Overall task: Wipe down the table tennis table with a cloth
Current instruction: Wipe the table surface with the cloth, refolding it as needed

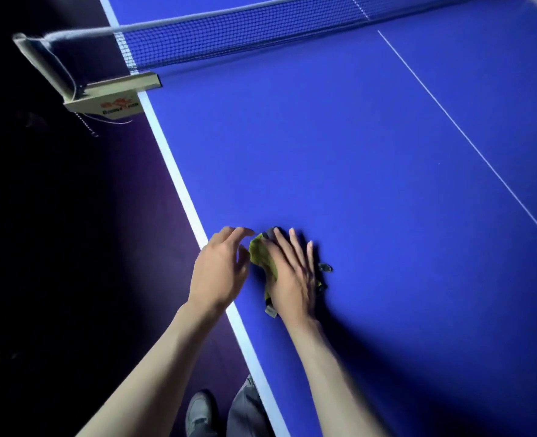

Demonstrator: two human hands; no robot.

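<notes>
Right now the right hand (287,279) presses the yellow-green cloth (262,258) flat, fingers (292,244) straight and slightly spread, just inside the desk's (387,152) white side line (179,181). Left hand (220,269) hovers beside it, fingers loosely curled, holding nothing. Cloth's long axis runs roughly along that line, toward the net (245,42). No wiped streaks show; most of the blue surface looks left to do.

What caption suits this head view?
Right hand presses a cloth flat on the blue table; left hand hovers beside it.
</notes>
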